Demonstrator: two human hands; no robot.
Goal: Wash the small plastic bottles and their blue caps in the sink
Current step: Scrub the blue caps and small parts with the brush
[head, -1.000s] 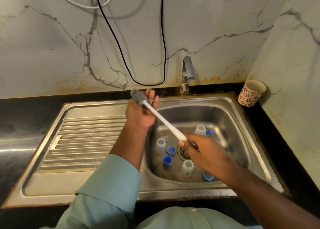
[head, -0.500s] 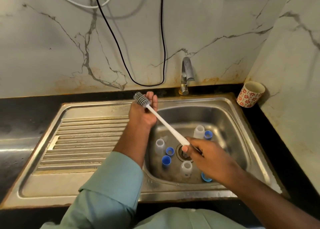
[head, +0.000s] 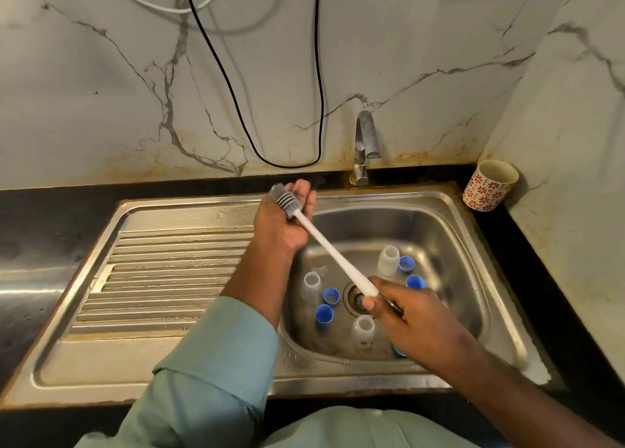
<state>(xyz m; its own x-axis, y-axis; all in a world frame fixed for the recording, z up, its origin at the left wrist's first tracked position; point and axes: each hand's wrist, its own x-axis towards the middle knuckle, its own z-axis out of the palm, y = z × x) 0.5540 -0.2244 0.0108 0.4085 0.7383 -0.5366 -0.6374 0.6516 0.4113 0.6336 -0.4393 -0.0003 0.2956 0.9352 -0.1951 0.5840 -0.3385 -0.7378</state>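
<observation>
Three small clear plastic bottles stand in the sink basin [head: 473, 244]: one at the left [head: 311, 287], one at the back [head: 389, 261], one at the front [head: 363, 331]. Blue caps lie around the drain: two on the left [head: 330, 295] [head: 324, 315], two at the back right [head: 406, 264] [head: 415, 282]. Another cap [head: 399, 350] is half hidden under my right wrist. A white bottle brush [head: 333, 254] spans the basin. My left hand [head: 284, 227] curls round its grey bristle head. My right hand [head: 402, 312] grips the handle end above the drain.
A steel tap [head: 365, 143] stands behind the basin, with no water running. The ribbed drainboard [head: 169, 271] lies to the left. A red-flowered cup [head: 490, 185] leans in the back right corner on the black counter. A black cable [head: 236, 92] hangs on the marble wall.
Both hands keep the same hold on the brush, which has shifted only slightly. Bottles and caps have not moved.
</observation>
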